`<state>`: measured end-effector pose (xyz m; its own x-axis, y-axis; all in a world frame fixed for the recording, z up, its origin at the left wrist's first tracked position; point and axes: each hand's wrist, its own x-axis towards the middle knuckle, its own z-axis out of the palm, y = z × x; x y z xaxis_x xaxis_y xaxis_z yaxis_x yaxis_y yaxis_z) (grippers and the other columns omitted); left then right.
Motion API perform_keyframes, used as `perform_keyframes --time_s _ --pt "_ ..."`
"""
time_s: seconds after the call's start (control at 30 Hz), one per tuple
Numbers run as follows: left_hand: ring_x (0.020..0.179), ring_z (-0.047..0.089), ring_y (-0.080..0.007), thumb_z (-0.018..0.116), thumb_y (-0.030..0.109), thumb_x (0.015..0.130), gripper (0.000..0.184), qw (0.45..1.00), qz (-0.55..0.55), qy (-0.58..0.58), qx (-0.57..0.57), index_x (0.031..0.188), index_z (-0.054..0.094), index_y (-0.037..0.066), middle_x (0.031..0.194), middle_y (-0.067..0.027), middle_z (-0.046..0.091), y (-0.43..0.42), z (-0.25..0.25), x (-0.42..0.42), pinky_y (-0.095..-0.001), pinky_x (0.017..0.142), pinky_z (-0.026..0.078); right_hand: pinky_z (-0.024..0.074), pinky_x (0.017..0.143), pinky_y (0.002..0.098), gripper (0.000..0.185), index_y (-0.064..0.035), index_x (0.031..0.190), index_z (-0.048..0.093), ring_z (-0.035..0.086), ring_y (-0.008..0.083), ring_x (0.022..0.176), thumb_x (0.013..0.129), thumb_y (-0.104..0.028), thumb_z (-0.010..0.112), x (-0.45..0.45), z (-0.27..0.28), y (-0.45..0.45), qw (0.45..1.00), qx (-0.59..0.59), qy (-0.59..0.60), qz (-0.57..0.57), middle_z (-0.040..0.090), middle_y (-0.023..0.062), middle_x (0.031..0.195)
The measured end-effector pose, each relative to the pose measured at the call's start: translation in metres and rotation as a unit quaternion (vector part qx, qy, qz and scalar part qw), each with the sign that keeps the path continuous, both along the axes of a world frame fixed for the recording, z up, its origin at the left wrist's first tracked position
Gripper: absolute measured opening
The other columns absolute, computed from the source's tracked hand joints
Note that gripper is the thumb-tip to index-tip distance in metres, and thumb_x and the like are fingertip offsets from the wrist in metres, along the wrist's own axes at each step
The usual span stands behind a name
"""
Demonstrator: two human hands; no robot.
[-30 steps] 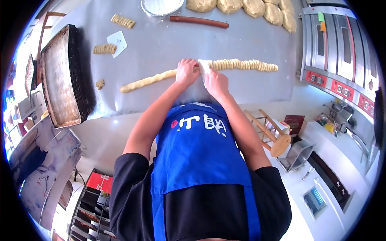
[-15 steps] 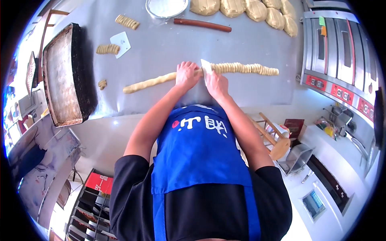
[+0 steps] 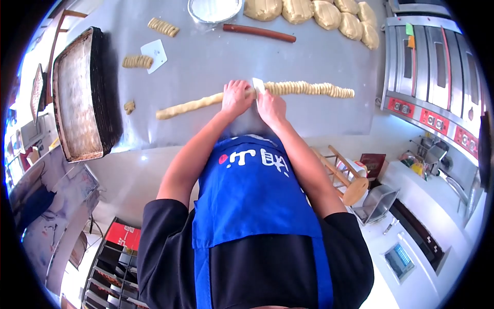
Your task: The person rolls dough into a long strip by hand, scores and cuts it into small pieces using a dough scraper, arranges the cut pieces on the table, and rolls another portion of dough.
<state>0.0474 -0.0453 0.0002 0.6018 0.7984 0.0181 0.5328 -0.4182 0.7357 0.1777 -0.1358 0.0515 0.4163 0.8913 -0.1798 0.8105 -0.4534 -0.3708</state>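
A long dough rope lies across the metal table, uncut at the left. My left hand rests over it with the fingers curled round it, close to the cutting point. In my right hand is a white dough scraper, its blade standing upright across the rope just beside my left fingers. To the right of the scraper runs a row of thin dough slices, packed side by side. The scraper's lower edge is partly hidden by my hands.
Behind are a brown rolling pin, a white bowl and several large dough lumps. At left sit slice groups, another scraper, a dough scrap and stacked baking trays. An oven stands right.
The scraper and my right hand have shifted slightly left along the rope. My left hand has also edged left, still on the dough, and the sliced row now reaches a little further left.
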Motion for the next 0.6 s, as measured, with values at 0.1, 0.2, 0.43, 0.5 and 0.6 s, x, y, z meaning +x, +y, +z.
perform_keyframes --time_s 0.1,0.2,0.43,0.5,0.6 --pt "0.106 0.06 -0.0355 0.075 0.022 0.082 0.018 1.0 -0.016 0.016 0.008 0.095 0.071 0.011 0.101 -0.01 0.07 0.001 0.003 -0.003 -0.0481 0.095 0.045 0.0589 0.063 0.051 0.027 -0.0023 0.084 0.068 0.074 0.0402 0.07 0.1 -0.021 0.057 0.0 0.018 -0.008 0.999 0.017 0.019 0.026 0.073 0.0212 0.073" --pt "0.106 0.06 -0.0352 0.075 0.022 0.082 0.018 1.0 -0.023 0.021 0.002 0.095 0.072 0.011 0.101 -0.0098 0.07 -0.001 0.009 -0.003 -0.048 0.095 0.045 0.0585 0.067 0.0531 0.026 -0.0022 0.084 0.069 0.074 0.0421 0.074 0.099 -0.02 0.058 -0.006 0.028 0.003 0.996 -0.063 0.012 0.064 0.072 0.0224 0.073" --pt "0.105 0.061 -0.0352 0.077 0.025 0.082 0.022 0.998 -0.049 0.033 -0.013 0.099 0.072 0.011 0.103 -0.0104 0.07 0.004 -0.004 -0.009 -0.048 0.096 0.046 0.0582 0.066 0.0532 0.026 -0.0015 0.087 0.069 0.074 0.0427 0.073 0.099 -0.022 0.059 -0.018 -0.001 0.013 0.999 -0.017 -0.009 0.025 0.072 0.0232 0.073" --pt "0.106 0.062 -0.0353 0.077 0.024 0.082 0.022 1.0 -0.01 -0.007 -0.014 0.099 0.073 0.012 0.103 -0.0104 0.07 0.002 -0.003 -0.009 -0.0481 0.096 0.047 0.0587 0.062 0.0501 0.024 -0.0021 0.082 0.069 0.073 0.0403 0.067 0.098 -0.017 0.059 -0.013 0.001 0.005 1.0 -0.011 0.005 0.003 0.071 0.0212 0.071" --pt "0.107 0.062 -0.0355 0.077 0.023 0.081 0.021 1.0 0.018 0.005 -0.006 0.099 0.073 0.012 0.104 -0.0104 0.071 0.006 0.004 -0.015 -0.0478 0.096 0.047 0.0586 0.062 0.0509 0.027 -0.0018 0.083 0.069 0.073 0.0412 0.068 0.1 -0.02 0.058 -0.009 0.013 -0.004 0.999 0.047 0.02 0.014 0.071 0.0217 0.071"
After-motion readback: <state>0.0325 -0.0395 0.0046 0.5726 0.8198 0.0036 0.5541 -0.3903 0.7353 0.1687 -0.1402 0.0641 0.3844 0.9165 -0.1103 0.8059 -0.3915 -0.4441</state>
